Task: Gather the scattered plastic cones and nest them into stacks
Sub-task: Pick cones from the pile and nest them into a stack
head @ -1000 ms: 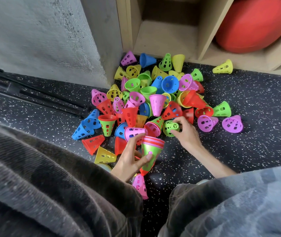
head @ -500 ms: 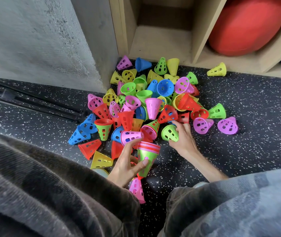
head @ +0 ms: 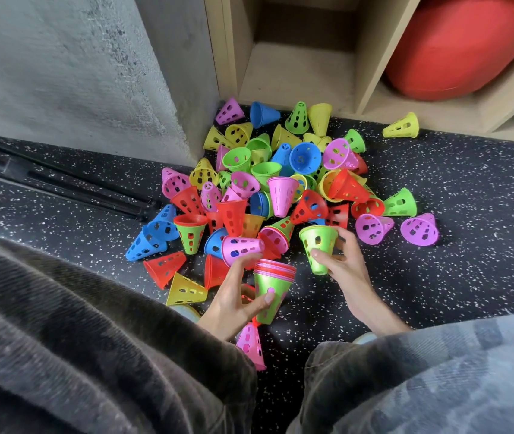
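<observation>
Left hand (head: 233, 300) fingers gripping nested stack (head: 272, 288) at frame centre; right hand (head: 341, 261) fingers gripping green cone (head: 317, 247), rim-up; risk: misaligned entry, jamming on stack rim

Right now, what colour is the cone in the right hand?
Green, clearest in the head view: cone, right hand.

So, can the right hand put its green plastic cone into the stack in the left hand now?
Probably yes: the right hand holds the green plastic cone beside the stack, whose mouth is open.
</observation>
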